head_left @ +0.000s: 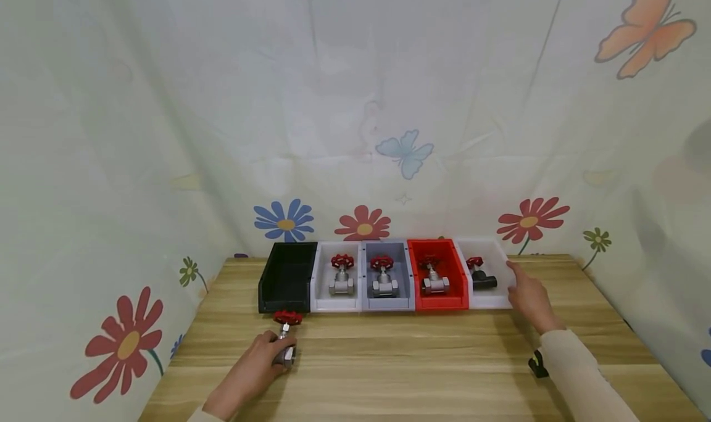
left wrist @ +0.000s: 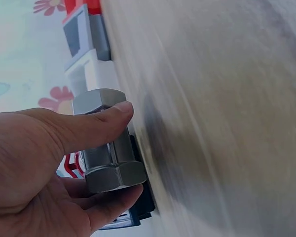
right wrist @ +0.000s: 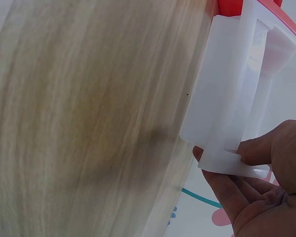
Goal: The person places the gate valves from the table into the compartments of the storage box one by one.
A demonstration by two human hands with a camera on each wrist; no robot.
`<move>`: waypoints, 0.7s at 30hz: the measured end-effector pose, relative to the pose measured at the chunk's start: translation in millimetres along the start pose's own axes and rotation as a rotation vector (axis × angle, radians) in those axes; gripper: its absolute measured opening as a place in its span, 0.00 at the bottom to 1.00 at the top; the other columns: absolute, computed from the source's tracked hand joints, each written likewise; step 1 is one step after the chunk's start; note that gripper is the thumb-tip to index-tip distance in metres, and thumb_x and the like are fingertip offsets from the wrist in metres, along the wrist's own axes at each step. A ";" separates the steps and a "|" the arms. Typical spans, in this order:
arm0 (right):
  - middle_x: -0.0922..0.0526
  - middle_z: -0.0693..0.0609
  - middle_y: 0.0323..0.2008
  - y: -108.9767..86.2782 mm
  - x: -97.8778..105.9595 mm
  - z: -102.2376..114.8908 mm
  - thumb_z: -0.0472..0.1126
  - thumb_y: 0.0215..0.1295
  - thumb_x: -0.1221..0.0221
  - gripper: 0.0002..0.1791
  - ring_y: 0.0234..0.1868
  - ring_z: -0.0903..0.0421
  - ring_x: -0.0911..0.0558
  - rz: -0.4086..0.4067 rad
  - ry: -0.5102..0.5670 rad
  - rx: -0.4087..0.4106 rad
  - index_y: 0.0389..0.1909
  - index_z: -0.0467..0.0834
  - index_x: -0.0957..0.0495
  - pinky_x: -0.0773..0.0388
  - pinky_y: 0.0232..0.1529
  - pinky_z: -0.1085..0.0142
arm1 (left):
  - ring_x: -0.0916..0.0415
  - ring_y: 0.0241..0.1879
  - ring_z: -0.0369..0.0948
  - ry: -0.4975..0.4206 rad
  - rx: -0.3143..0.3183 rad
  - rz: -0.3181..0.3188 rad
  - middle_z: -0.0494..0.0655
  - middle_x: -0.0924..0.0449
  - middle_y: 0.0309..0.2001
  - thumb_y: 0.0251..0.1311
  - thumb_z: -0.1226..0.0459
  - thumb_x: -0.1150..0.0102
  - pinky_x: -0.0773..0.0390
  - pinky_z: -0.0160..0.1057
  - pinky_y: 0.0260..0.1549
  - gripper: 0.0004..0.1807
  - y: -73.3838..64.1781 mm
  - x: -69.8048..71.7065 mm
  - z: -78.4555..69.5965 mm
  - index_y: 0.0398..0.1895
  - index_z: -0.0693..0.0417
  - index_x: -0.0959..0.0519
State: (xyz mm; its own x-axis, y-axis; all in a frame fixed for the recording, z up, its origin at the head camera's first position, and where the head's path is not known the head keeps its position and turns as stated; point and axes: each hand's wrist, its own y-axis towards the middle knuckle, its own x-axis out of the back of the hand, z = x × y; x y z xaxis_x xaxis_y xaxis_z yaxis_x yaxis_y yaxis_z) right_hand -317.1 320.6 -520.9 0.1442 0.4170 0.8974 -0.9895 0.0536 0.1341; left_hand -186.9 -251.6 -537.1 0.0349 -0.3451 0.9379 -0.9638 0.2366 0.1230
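My left hand (head_left: 253, 363) grips a steel gate valve (left wrist: 108, 148) by its hexagonal body, in front of the black bin (head_left: 286, 280). The valve's red handwheel (head_left: 287, 317) points toward that bin. At the right end of the row, my right hand (head_left: 530, 295) pinches the side wall of the translucent white bin (right wrist: 222, 94), thumb inside and fingers outside. A dark valve (head_left: 484, 280) with a red handwheel lies in this bin. Steel valves lie in the white bin (head_left: 319, 305), the grey bin (head_left: 389, 306) and the red bin (head_left: 444, 303).
The bins stand side by side at the back of a wood-grain table (head_left: 389, 372). Behind them hangs a pale curtain (head_left: 355, 101) printed with flowers and butterflies. A small black and green object (head_left: 537, 364) shows beside the right sleeve.
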 end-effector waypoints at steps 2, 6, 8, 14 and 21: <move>0.19 0.29 0.37 0.8 0.0 -0.3 0.29 0.64 0.46 0.32 0.26 0.48 0.27 0.001 -0.002 -0.002 0.70 0.33 0.43 0.28 0.31 0.55 | 0.29 0.44 0.44 0.000 0.007 -0.002 0.50 0.25 0.43 0.44 0.69 0.26 0.23 0.47 0.42 0.27 -0.5 2.2 -1.5 0.52 0.44 0.19; 0.20 0.28 0.39 1.1 -0.2 -0.7 0.29 0.64 0.46 0.33 0.27 0.47 0.27 0.003 -0.004 -0.007 0.70 0.33 0.43 0.27 0.32 0.54 | 0.28 0.45 0.45 0.006 0.018 -0.001 0.51 0.24 0.44 0.45 0.69 0.26 0.23 0.47 0.42 0.28 -1.7 6.3 -4.5 0.53 0.44 0.18; 0.20 0.28 0.39 1.0 -0.3 -1.4 0.29 0.64 0.46 0.33 0.27 0.47 0.27 0.002 -0.005 -0.005 0.70 0.32 0.43 0.27 0.32 0.54 | 0.28 0.46 0.45 0.014 0.015 -0.008 0.51 0.24 0.44 0.44 0.69 0.26 0.22 0.48 0.42 0.28 -2.4 8.8 -6.1 0.52 0.43 0.18; 0.20 0.26 0.39 0.3 -0.2 -2.2 0.29 0.63 0.46 0.32 0.25 0.47 0.27 -0.017 -0.004 0.014 0.69 0.32 0.42 0.27 0.30 0.53 | 0.27 0.46 0.45 0.035 -0.013 -0.036 0.49 0.24 0.43 0.44 0.69 0.26 0.22 0.47 0.43 0.27 -3.9 20.1 -10.3 0.51 0.42 0.19; 0.20 0.28 0.37 -1.8 1.7 0.4 0.29 0.63 0.46 0.33 0.26 0.46 0.27 -0.005 0.002 0.007 0.69 0.32 0.42 0.27 0.32 0.52 | 0.28 0.47 0.44 0.039 0.009 0.005 0.49 0.25 0.46 0.48 0.69 0.27 0.21 0.46 0.43 0.27 -4.8 30.1 -10.0 0.54 0.40 0.19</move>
State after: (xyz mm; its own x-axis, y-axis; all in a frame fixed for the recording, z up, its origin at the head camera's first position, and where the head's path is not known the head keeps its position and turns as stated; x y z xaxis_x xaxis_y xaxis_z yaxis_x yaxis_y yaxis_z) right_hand -315.1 320.8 -519.4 0.1488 0.4185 0.8959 -0.9888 0.0493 0.1411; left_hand -178.6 -254.0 -506.3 0.0407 -0.3080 0.9505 -0.9663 0.2298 0.1158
